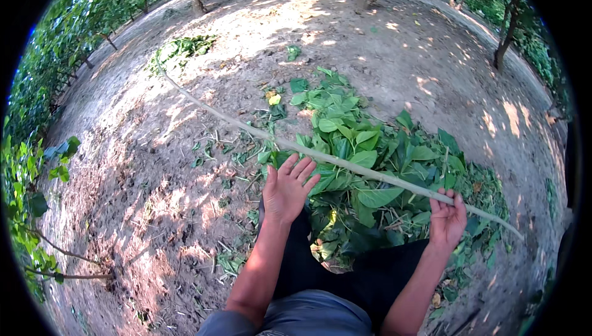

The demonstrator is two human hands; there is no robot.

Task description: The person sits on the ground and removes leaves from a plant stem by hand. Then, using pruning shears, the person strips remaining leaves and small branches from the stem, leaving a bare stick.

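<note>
Long slender stick (345, 163), pale grey-green (bare along its middle), held aslant in the right hand (448, 220)

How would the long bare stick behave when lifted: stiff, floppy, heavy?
The stick is probably springy rather than floppy: it spans a long way without folding. It looks fairly light, being slender along its length. Swinging seems likely, since the right hand grips it near one end.
</note>
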